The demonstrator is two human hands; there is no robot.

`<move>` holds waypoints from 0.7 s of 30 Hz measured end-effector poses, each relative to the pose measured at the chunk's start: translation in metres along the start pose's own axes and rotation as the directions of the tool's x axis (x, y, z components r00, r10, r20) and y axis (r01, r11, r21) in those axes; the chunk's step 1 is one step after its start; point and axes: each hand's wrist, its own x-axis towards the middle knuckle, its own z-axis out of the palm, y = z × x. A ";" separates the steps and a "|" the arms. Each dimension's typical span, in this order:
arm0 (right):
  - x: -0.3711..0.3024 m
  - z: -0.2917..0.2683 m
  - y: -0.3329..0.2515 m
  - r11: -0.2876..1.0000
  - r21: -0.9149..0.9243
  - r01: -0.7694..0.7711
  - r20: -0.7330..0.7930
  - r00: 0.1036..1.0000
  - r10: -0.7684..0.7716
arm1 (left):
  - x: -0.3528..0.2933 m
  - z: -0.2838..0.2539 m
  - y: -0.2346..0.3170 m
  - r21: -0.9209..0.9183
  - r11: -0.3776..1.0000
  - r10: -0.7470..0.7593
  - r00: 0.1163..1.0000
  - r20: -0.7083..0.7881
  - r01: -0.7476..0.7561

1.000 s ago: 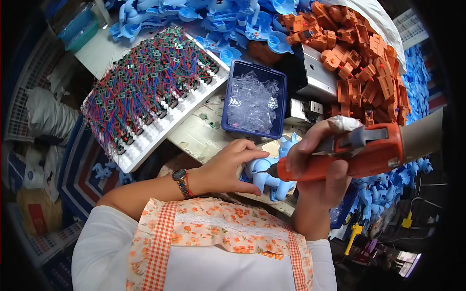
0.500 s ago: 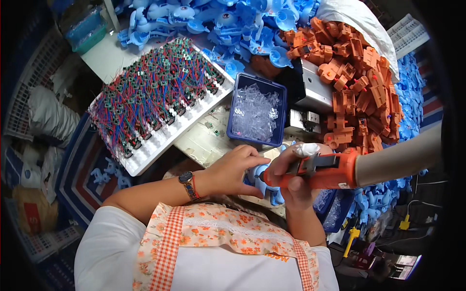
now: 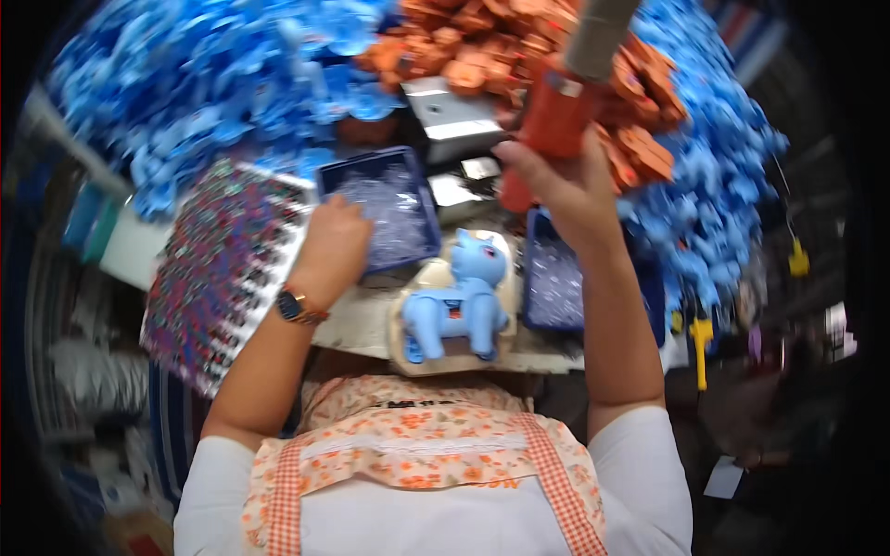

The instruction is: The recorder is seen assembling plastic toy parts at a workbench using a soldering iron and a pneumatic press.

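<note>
A blue toy pony (image 3: 454, 310) lies on its side in a cream-coloured holder (image 3: 399, 347) in front of me, with a small dark opening in its body. My left hand (image 3: 336, 243) is at the left edge of a dark blue bin (image 3: 429, 208) of clear plastic pieces (image 3: 394, 208). Its fingers look curled and blurred, and whatever they pinch is hidden. Up at the right, my right hand (image 3: 579, 190) grips an orange power screwdriver (image 3: 554, 116) with a grey rear end, held away from the pony.
At left stands a white tray (image 3: 278, 269) of wired circuit boards. Blue toy parts (image 3: 232, 83) and orange parts (image 3: 473, 46) are heaped at the back. A second blue bin (image 3: 556, 287) of clear pieces sits beneath my right forearm. More blue parts (image 3: 705, 195) lie at right.
Both hands have left the pony, which now lies uncovered in its holder. My left hand moved to the clear-piece bin; my right lifted the screwdriver up and away. The head view has shifted.
</note>
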 end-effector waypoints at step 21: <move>-0.128 -0.093 0.038 0.445 -0.857 -0.262 -0.126 0.942 0.311 | -0.007 -0.026 0.046 -0.890 -0.129 -0.128 0.883 0.453 0.438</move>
